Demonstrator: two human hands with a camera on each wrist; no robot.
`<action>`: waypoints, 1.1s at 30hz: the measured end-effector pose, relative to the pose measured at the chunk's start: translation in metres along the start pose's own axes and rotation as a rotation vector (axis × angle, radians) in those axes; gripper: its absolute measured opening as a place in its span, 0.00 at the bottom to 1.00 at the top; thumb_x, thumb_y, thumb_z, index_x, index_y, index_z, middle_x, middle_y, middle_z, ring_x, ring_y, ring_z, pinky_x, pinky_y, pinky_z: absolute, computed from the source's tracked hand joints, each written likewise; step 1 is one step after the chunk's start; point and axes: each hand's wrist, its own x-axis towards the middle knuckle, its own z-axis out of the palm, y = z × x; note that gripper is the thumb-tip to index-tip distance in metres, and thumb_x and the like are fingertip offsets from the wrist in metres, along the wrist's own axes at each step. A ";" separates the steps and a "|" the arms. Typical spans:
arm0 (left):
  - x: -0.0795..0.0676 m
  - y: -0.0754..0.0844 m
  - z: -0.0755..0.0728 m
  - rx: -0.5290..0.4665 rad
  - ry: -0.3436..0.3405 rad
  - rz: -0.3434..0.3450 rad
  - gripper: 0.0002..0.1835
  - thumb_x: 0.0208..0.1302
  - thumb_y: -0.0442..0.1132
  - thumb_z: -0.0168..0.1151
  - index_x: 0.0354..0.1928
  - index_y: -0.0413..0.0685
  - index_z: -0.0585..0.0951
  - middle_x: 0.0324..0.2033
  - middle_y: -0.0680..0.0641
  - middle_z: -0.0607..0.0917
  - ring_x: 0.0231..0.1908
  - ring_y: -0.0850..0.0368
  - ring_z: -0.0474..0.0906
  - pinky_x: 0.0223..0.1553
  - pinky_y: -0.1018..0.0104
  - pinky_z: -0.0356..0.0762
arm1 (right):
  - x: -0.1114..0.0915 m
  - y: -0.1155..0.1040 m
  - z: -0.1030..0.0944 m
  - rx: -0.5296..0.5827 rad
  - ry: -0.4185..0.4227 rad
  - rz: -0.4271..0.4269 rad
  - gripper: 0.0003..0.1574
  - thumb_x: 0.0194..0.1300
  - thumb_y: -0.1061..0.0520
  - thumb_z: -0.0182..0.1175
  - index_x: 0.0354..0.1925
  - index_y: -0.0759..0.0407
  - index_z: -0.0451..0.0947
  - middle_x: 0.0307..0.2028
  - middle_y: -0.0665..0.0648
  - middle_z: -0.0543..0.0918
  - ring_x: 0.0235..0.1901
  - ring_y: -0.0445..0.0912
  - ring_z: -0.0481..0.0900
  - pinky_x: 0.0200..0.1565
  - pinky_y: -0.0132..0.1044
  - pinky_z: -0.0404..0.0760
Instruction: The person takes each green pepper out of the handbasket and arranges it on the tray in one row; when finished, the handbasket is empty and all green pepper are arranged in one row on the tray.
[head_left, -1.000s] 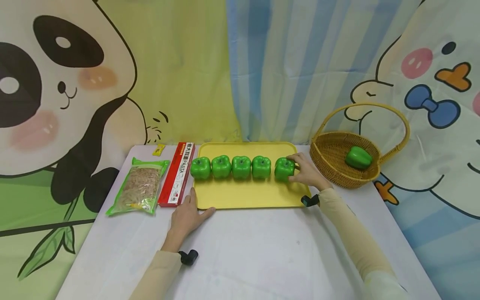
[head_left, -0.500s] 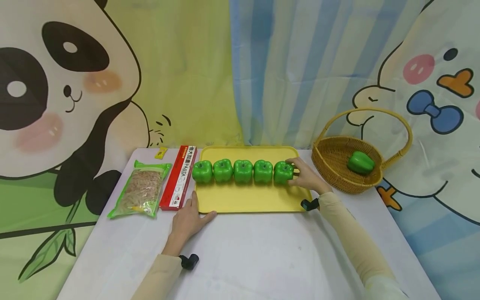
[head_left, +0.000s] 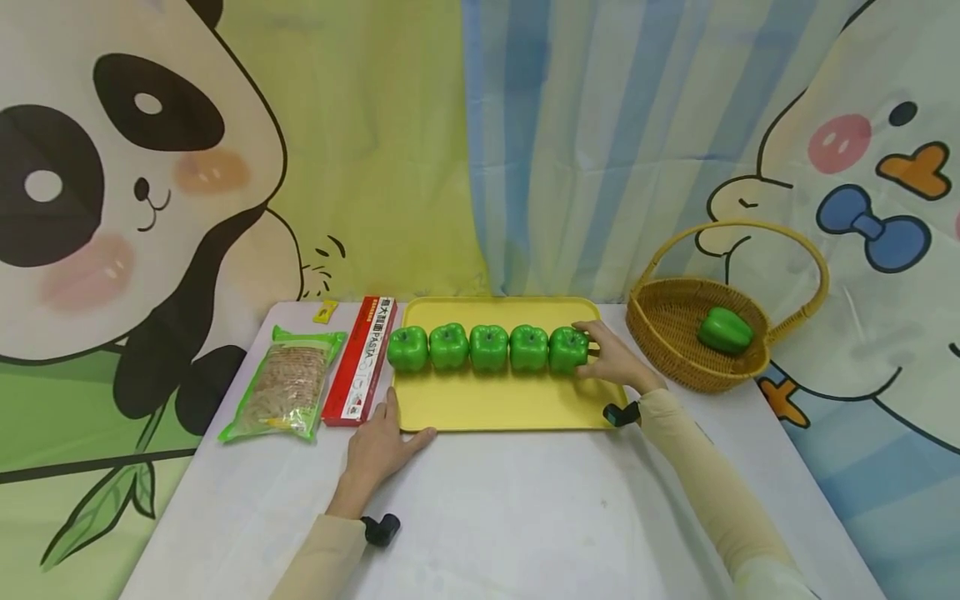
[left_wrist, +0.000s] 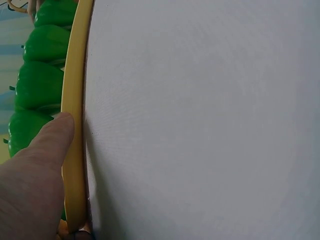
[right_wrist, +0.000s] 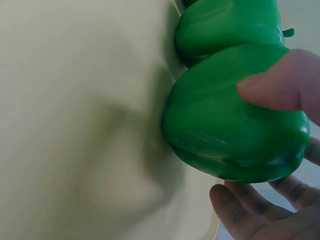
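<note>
Several glossy green bell peppers (head_left: 489, 347) stand in a row across the yellow tray (head_left: 510, 408). My right hand (head_left: 617, 360) holds the rightmost bell pepper (head_left: 567, 350). In the right wrist view the thumb lies on one side of that pepper (right_wrist: 230, 120), and the other fingers are around its far side. It stands close against its neighbour. My left hand (head_left: 378, 450) rests at the tray's front left corner, fingers stretched along the left side. The left wrist view has its thumb (left_wrist: 52, 137) on the tray rim (left_wrist: 75, 170).
A wicker basket (head_left: 675, 375) with a tall handle stands at the right, one green pepper (head_left: 725, 331) inside. Left of the tray lie a red and white pasta box (head_left: 360, 362), a clear bag of noodles (head_left: 288, 383) and a small yellow packet (head_left: 326, 312).
My right hand has slid the rightmost bell pepper left, narrowing the gap to its neighbour. The left hand keeps its place at the tray corner. The head view has shifted slightly.
</note>
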 end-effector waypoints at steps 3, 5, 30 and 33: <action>0.002 0.000 -0.002 -0.002 -0.003 0.001 0.63 0.57 0.74 0.60 0.78 0.34 0.50 0.62 0.33 0.75 0.37 0.44 0.78 0.43 0.47 0.82 | 0.000 -0.002 -0.002 -0.017 -0.001 0.002 0.59 0.55 0.64 0.73 0.77 0.60 0.52 0.73 0.67 0.57 0.71 0.68 0.62 0.69 0.60 0.68; 0.002 0.000 -0.004 -0.006 -0.005 0.002 0.63 0.58 0.74 0.60 0.78 0.33 0.50 0.63 0.32 0.75 0.38 0.44 0.78 0.43 0.47 0.82 | 0.000 -0.003 -0.003 -0.022 0.006 -0.007 0.60 0.55 0.64 0.74 0.77 0.60 0.50 0.74 0.68 0.56 0.71 0.69 0.61 0.69 0.62 0.67; -0.001 0.000 -0.004 -0.005 -0.022 -0.010 0.62 0.58 0.72 0.62 0.78 0.33 0.50 0.63 0.32 0.74 0.38 0.44 0.78 0.45 0.46 0.82 | -0.045 0.001 -0.040 -0.037 0.080 0.031 0.61 0.57 0.63 0.70 0.79 0.59 0.47 0.73 0.71 0.56 0.71 0.71 0.59 0.69 0.67 0.62; -0.001 0.002 -0.004 -0.011 -0.025 -0.009 0.63 0.58 0.72 0.62 0.78 0.33 0.50 0.63 0.31 0.74 0.39 0.43 0.79 0.46 0.46 0.82 | -0.053 0.002 -0.054 -0.063 0.108 0.033 0.59 0.56 0.65 0.68 0.78 0.59 0.49 0.73 0.71 0.57 0.73 0.69 0.56 0.69 0.69 0.59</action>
